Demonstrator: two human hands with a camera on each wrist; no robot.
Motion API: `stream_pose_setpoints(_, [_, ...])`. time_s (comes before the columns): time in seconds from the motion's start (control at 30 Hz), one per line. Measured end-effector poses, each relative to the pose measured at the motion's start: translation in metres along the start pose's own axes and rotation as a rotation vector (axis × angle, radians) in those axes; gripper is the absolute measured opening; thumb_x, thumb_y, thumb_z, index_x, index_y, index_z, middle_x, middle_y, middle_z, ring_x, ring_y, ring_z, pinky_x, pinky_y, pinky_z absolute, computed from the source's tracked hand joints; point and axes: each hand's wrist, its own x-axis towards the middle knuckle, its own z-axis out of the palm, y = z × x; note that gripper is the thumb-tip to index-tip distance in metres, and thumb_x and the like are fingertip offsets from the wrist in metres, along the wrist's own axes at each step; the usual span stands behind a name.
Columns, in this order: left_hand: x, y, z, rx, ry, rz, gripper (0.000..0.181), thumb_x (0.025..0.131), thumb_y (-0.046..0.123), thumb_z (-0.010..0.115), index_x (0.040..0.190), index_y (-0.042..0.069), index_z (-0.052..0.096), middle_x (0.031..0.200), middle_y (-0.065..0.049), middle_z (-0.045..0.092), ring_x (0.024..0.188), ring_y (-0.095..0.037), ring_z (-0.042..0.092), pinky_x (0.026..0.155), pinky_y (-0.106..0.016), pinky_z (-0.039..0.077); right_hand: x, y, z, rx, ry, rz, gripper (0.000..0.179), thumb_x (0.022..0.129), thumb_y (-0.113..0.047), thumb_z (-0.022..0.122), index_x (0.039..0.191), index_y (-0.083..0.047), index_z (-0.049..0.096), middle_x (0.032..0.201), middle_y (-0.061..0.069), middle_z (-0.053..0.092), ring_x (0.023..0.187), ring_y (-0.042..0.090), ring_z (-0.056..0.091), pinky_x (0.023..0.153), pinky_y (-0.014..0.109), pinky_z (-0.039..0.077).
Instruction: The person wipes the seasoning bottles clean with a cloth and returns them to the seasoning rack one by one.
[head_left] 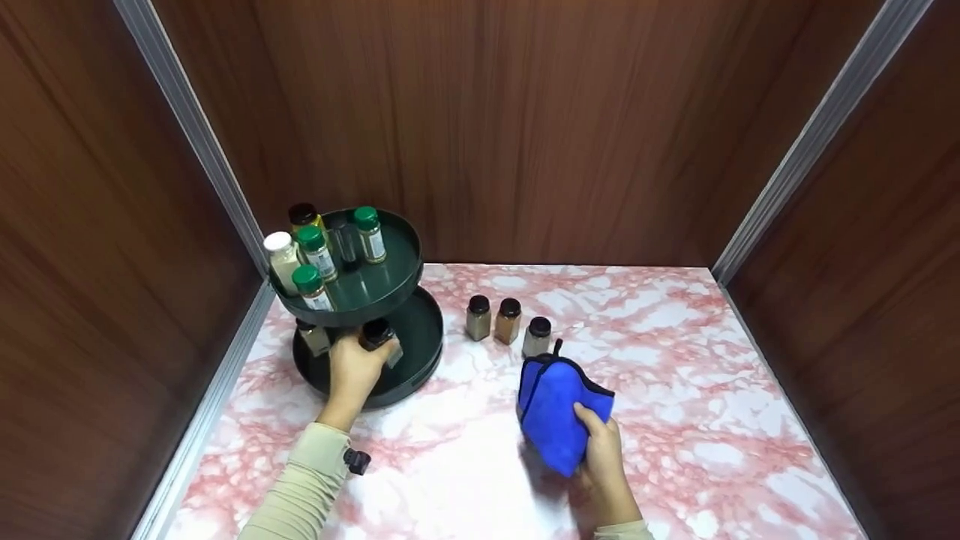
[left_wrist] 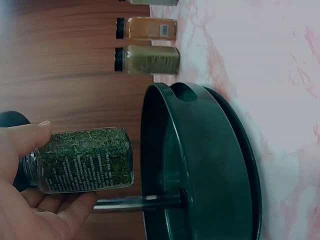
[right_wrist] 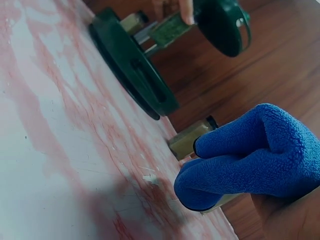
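My left hand [head_left: 355, 367] grips a glass spice jar [left_wrist: 87, 160] of dried green herbs around its dark-capped neck. The jar hangs over the lower tier [head_left: 424, 330] of a dark green two-tier rack, beneath the upper tier [head_left: 375, 300]. In the left wrist view its base points at the tier's floor, beside the metal post [left_wrist: 140, 202]. A folded blue cloth [head_left: 559, 416] with black edging is in my right hand [head_left: 604, 450], thumb on top, held above the table. Just behind the cloth stands a dark-capped jar [head_left: 537, 337], partly covered by it.
Two more dark-capped jars, one greenish [head_left: 478, 319] and one orange [head_left: 508, 322], stand right of the rack. Another jar [head_left: 313, 339] sits on the lower tier. Several green-capped bottles and a white-capped bottle [head_left: 283, 261] stand on the upper tier. Wood-pattern walls [head_left: 525, 135] enclose the marbled table [head_left: 705, 450].
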Motion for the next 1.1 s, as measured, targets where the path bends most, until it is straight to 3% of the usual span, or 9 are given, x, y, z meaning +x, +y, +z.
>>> stream_pose_setpoints(0.2, [0.005,-0.011,-0.002,0.011,0.009,-0.012,0.046,0.074,0.023,0.089,0.109,-0.002,0.072,0.105,-0.027,0.073,0.105,-0.047,0.067,0.094,-0.056,0.05,-0.001,-0.001,-0.001,0.012,-0.003,0.001,0.012,0.103,-0.01,0.056,0.108,-0.005,0.066,0.095,0.008,0.076,0.087,0.024,0.075,0.081,0.04,0.061])
stream_pose_setpoints(0.47, [0.012,-0.024,-0.003,0.038,0.028,-0.025,0.044,0.073,0.02,0.087,0.107,-0.004,0.071,0.103,-0.029,0.072,0.102,-0.05,0.067,0.092,-0.058,0.05,-0.002,-0.002,-0.005,-0.035,0.014,-0.002,0.012,0.103,-0.012,0.056,0.106,-0.008,0.067,0.092,0.006,0.075,0.085,0.02,0.073,0.078,0.037,0.061])
stream_pose_setpoints(0.77, [0.02,-0.037,-0.002,0.027,0.015,-0.087,0.043,0.075,0.019,0.085,0.107,-0.005,0.071,0.102,-0.024,0.073,0.1,-0.041,0.068,0.095,-0.051,0.05,-0.004,-0.002,-0.008,-0.113,0.028,-0.017,0.013,0.103,-0.014,0.056,0.109,-0.005,0.064,0.093,0.004,0.074,0.085,0.019,0.072,0.078,0.036,0.06])
stream_pose_setpoints(1.1, [0.028,-0.059,0.002,0.028,0.029,-0.07,0.045,0.075,0.016,0.085,0.111,-0.007,0.07,0.106,-0.027,0.072,0.103,-0.045,0.066,0.098,-0.053,0.048,-0.004,-0.003,-0.011,-0.119,0.042,-0.018,0.014,0.102,-0.014,0.057,0.109,-0.005,0.065,0.093,0.005,0.074,0.085,0.02,0.072,0.078,0.036,0.06])
